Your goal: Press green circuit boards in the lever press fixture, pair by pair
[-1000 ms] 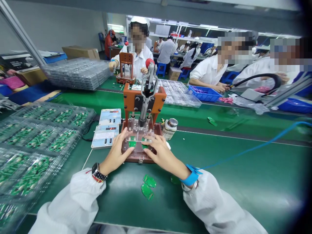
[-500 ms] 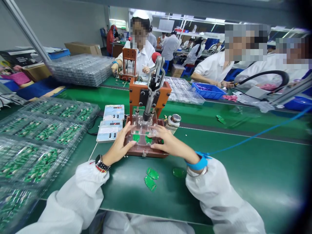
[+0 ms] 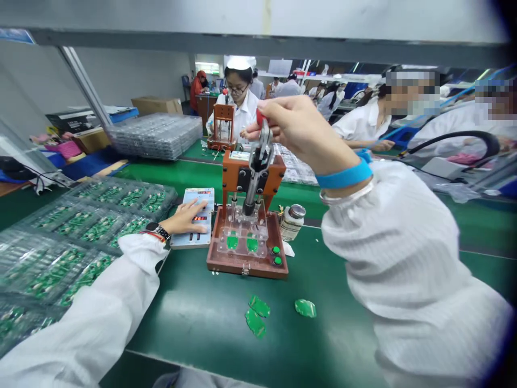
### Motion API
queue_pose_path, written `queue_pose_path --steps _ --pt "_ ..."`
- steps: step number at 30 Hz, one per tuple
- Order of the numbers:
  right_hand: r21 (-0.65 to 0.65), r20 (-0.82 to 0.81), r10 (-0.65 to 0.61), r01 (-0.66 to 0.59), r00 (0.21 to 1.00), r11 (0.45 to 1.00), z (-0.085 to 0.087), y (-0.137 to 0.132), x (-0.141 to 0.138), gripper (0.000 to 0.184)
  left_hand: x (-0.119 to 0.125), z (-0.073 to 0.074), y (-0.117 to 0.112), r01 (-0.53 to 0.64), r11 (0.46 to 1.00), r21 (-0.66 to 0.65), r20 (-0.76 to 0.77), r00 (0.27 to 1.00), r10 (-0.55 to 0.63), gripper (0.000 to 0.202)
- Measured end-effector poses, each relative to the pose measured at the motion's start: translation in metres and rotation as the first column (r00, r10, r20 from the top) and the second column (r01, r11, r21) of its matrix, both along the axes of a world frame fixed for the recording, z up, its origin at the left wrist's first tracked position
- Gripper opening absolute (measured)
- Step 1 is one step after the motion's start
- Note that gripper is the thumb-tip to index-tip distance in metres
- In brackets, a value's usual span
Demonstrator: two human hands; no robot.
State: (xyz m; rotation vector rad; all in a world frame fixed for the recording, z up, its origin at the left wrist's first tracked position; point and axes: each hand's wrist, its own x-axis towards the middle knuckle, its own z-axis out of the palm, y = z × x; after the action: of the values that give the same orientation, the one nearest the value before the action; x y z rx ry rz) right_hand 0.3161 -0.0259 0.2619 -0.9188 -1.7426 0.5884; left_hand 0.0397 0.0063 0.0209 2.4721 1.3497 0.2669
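My right hand (image 3: 293,126) is closed round the red knob (image 3: 262,115) on top of the toggle clamp lever (image 3: 258,161). That clamp is fixed to the orange frame of a test press (image 3: 233,175). In the press's clear fixture lie two green circuit boards (image 3: 232,240), side by side. My left hand (image 3: 186,218) rests with its fingers spread on the pale meter boxes (image 3: 197,237) left of the press; their red digits are partly covered. In front of the press, two overlapping boards (image 3: 256,318) and a single board (image 3: 305,308) lie on the green bench.
Stacked clear trays of boards (image 3: 81,231) fill the left side. A lidded jar (image 3: 293,222) stands right of the press, near two green buttons (image 3: 277,255). More empty-looking trays (image 3: 155,134) are piled behind. A co-worker (image 3: 238,97) sits opposite, and others work at the right.
My right hand has risen from the fixture to the lever's red knob. The left has moved from the fixture onto the meter boxes. The view has tilted up slightly.
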Motion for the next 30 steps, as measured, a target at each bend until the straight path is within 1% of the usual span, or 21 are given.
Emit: queue_pose_path --steps 1,2,3,4,5,6,7,8,10,11,12,14,17,23,26,30 --pt "0.061 -0.013 0.024 -0.023 1.000 0.998 0.003 -0.011 -0.001 0.011 -0.002 0.000 0.002 0.008 1.000 -0.017 -0.016 1.000 -0.009 0.090" --pt "0.138 -0.016 0.035 -0.032 0.999 0.990 0.002 -0.025 -0.001 0.015 -0.003 0.000 0.003 0.016 1.000 -0.027 -0.028 0.999 -0.017 0.094" --pt "0.234 -0.013 0.035 -0.031 0.999 0.972 -0.003 -0.040 -0.001 0.024 -0.004 0.000 0.004 0.027 0.999 -0.040 -0.044 0.999 -0.029 0.098" --pt "0.365 -0.005 0.031 -0.027 1.000 0.931 -0.013 -0.056 -0.001 0.031 -0.005 0.001 0.003 0.042 0.998 -0.052 -0.059 0.997 -0.045 0.100" --pt "0.475 0.025 0.028 -0.037 0.999 0.879 -0.027 -0.070 -0.003 0.033 -0.006 0.001 0.002 0.058 0.997 -0.058 -0.070 0.996 -0.062 0.101" --pt "0.576 0.036 0.041 -0.054 0.999 0.816 -0.044 -0.082 -0.005 0.033 -0.007 0.002 0.000 0.076 0.996 -0.057 -0.073 0.994 -0.080 0.101" --pt "0.646 0.040 0.064 -0.074 0.997 0.760 -0.062 -0.091 -0.008 0.033 -0.008 0.002 -0.002 0.091 0.995 -0.048 -0.070 0.993 -0.094 0.101" --pt "0.676 0.055 0.063 -0.084 0.996 0.732 -0.081 -0.098 -0.011 0.032 -0.008 0.003 -0.003 0.101 0.994 -0.033 -0.061 0.993 -0.103 0.100" --pt "0.649 0.108 0.008 -0.077 0.994 0.757 -0.111 -0.103 -0.017 0.027 -0.007 0.002 -0.007 0.113 0.994 -0.013 -0.049 0.992 -0.113 0.099" --pt "0.629 0.117 -0.023 -0.056 0.993 0.775 -0.121 -0.104 -0.019 0.026 -0.006 0.002 -0.008 0.114 0.993 -0.010 -0.053 0.992 -0.115 0.099" --pt "0.614 0.112 -0.045 -0.034 0.993 0.788 -0.128 -0.103 -0.021 0.026 -0.005 0.001 -0.009 0.115 0.993 -0.009 -0.062 0.991 -0.115 0.098" --pt "0.608 0.068 -0.052 0.000 0.996 0.794 -0.132 -0.102 -0.024 0.026 -0.004 -0.001 -0.010 0.114 0.993 -0.006 -0.087 0.990 -0.115 0.096" --pt "0.631 0.032 -0.032 0.005 0.999 0.776 -0.131 -0.102 -0.027 0.027 -0.005 -0.008 -0.010 0.116 0.993 -0.014 -0.090 0.989 -0.116 0.098" --pt "0.658 0.007 -0.049 0.032 0.999 0.753 -0.136 -0.102 -0.030 0.030 -0.018 -0.023 -0.010 0.097 0.994 -0.056 0.140 0.986 -0.088 0.116" --pt "0.687 0.032 -0.077 0.034 0.997 0.726 -0.135 -0.101 -0.029 0.029 -0.022 -0.025 -0.011 0.096 0.989 -0.111 0.198 0.977 -0.073 0.118" --pt "0.701 0.080 -0.116 0.027 0.990 0.713 -0.133 -0.100 -0.027 0.028 -0.026 -0.022 -0.012 0.087 0.980 -0.180 0.277 0.960 -0.034 0.121"
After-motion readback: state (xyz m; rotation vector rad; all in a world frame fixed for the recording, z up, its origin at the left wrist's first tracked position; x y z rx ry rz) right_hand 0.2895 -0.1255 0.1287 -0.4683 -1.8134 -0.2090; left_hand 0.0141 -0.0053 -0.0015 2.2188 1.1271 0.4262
